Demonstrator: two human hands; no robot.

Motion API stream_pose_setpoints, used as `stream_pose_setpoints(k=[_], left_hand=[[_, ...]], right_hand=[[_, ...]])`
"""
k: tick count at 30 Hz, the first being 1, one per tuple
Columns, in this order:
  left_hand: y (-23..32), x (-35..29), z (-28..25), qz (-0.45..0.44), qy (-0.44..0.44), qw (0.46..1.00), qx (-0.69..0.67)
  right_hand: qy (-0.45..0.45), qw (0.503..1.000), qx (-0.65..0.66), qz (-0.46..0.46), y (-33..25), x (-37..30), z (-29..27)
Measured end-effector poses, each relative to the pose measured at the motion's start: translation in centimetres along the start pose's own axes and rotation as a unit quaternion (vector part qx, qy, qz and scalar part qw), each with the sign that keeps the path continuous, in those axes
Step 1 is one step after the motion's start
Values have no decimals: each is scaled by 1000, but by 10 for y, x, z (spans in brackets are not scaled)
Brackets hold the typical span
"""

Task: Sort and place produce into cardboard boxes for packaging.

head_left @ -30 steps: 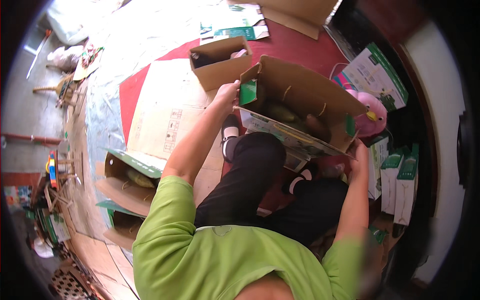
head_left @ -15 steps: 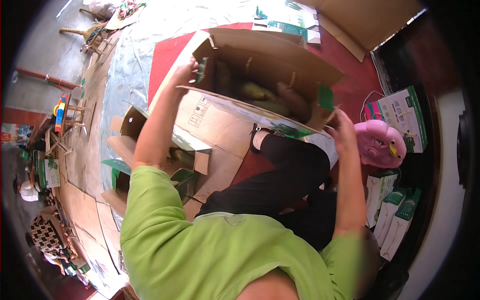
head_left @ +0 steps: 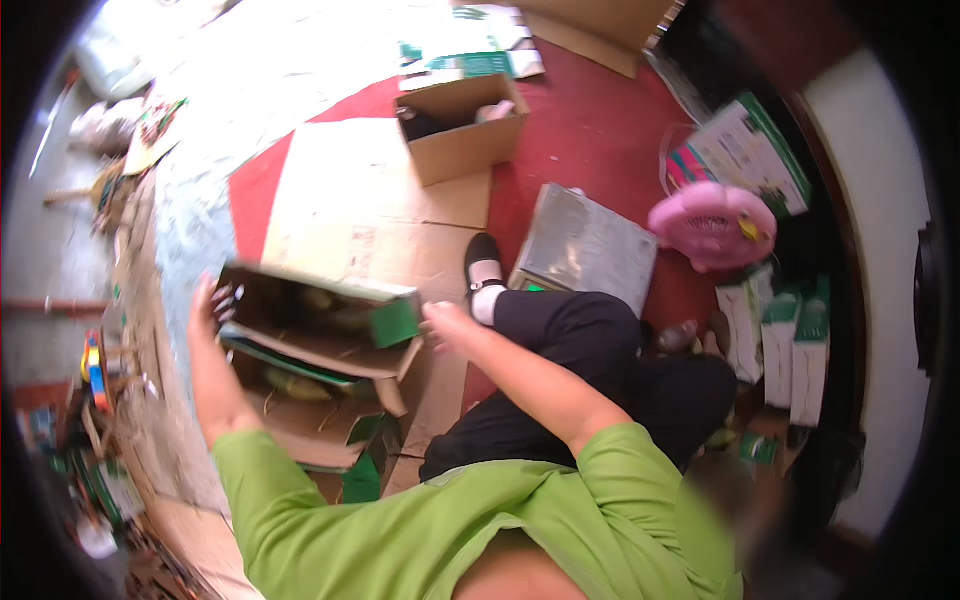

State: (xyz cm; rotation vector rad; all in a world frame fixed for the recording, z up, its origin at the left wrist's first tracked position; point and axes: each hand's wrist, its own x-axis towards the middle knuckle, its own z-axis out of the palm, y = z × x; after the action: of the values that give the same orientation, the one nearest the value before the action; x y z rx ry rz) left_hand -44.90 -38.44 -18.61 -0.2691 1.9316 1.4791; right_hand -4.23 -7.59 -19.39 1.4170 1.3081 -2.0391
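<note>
I sit on the floor in a green shirt and black trousers. A long open cardboard box (head_left: 310,340) with green flaps is held low at my left side, blurred by motion. Yellow-green fruit lie inside it. My left hand (head_left: 205,305) grips its far left end and my right hand (head_left: 445,322) holds its right end by the green flap. Under it stands another open cardboard box (head_left: 300,425) with green flaps.
Flattened cardboard (head_left: 340,210) covers the red floor (head_left: 590,130) ahead. A small open cardboard box (head_left: 460,135) stands beyond it. A grey flat slab (head_left: 590,245), a pink round plastic thing (head_left: 712,222) and white-green cartons (head_left: 795,345) are on my right.
The box has swung from in front of me on the right, across my legs, down to my left side above the other boxes. Both hands stayed on its ends.
</note>
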Motion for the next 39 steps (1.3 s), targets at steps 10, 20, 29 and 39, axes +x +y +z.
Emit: stream_pose_setpoints(k=[10,20,29,39], left_hand=[[44,-93,22,345,237,874,248],[26,-184,167,500,52,821,270],[9,-271,310,500,-135,806,287],[44,-431,516,636,-348,637,261]], right_hand=[[-52,942,-85,-321,-95,-70,-21],[131,860,16,-493,-126,-253,-210],[447,773,106,-437,19,-281,-381],[493,673,503,-225,208,-257,-512]])
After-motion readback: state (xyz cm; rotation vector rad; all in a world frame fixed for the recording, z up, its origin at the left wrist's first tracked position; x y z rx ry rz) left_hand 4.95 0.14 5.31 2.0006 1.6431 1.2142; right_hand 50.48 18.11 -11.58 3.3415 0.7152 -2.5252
